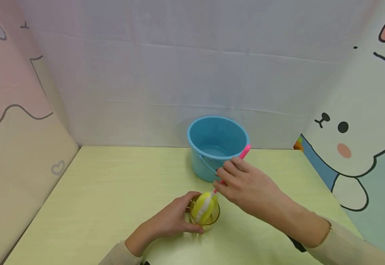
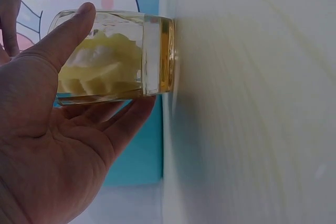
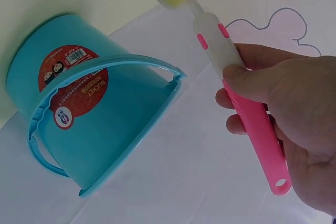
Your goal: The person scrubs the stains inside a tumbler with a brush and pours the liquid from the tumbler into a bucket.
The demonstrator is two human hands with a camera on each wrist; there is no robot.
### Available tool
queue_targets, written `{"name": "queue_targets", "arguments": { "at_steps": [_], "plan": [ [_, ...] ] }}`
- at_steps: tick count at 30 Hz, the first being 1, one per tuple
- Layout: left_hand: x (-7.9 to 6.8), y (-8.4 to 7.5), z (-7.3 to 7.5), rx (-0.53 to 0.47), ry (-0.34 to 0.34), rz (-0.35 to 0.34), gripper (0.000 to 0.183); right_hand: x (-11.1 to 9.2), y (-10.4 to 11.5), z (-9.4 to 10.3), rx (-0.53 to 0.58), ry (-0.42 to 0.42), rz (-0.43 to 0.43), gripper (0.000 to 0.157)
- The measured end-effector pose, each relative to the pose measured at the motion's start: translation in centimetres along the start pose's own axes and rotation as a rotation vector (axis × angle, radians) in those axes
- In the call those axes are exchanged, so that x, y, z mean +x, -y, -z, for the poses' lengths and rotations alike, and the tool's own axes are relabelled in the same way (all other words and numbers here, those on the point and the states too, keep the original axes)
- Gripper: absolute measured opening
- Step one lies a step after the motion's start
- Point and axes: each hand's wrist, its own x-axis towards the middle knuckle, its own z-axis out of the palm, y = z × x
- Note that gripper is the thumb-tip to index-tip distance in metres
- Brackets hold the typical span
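On the near part of the table (image 1: 119,184), we find the left hand (image 1: 170,220) curled partway round one glass (image 2: 152,53), thumb and fingers on opposite sides; the glass appears to stand upright on the tabletop. Above it, we see the right hand (image 1: 245,184) with its fingers closed about one brush (image 3: 212,43), whose sponge head (image 1: 205,208) sits partly inside the glass. We judge the step in hand to be scrubbing the interior; the next move calls for a steady glass while the brush turns. Beyond, we count one upright bucket (image 1: 195,158).
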Motion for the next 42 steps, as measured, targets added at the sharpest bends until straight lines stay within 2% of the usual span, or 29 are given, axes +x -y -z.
{"name": "queue_targets", "arguments": {
  "at_steps": [15, 23, 42],
  "plan": [
    [-0.1, -0.1, 0.1, 0.007, -0.003, 0.007, 0.086, -0.3, -0.7, 0.8, -0.006, 0.024, -0.012, 0.041],
    [0.0, 0.0, 0.0, 0.011, -0.005, 0.005, 0.086, -0.6, -0.9, 1.1, 0.016, 0.008, -0.003, 0.036],
    [-0.1, -0.1, 0.0, 0.013, -0.005, 0.006, 0.086, -1.0, -0.9, 1.4, 0.058, 0.002, 0.020, 0.043]
  ]
}}
